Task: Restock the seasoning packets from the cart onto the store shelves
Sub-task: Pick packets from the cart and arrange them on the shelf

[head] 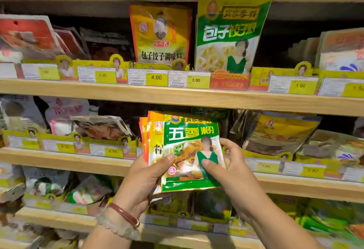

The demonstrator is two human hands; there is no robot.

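Head | left hand (141, 178) grips packet stack (189, 154) | right hand (232, 168) pinches front packet

Price labels, white with yellow price box:
- 4.00 label (156, 77), upper row, centre.
- 3.00 label (196, 80), touching its right edge.
- 4.50 label (102, 75), left of these.
- 1.00 label (300, 85), far right (digits blurred).
- lower 4.50 label (112, 151), row below, left of centre.

Red promo strip (228, 81): just right of 3.00 label, text unreadable.

Yellow cardboard fronts (260, 77): behind labels, topped by round portrait cutouts (117, 61).

Red bangle (126, 214), pale bead bracelet (116, 227): near, side by side, touching.
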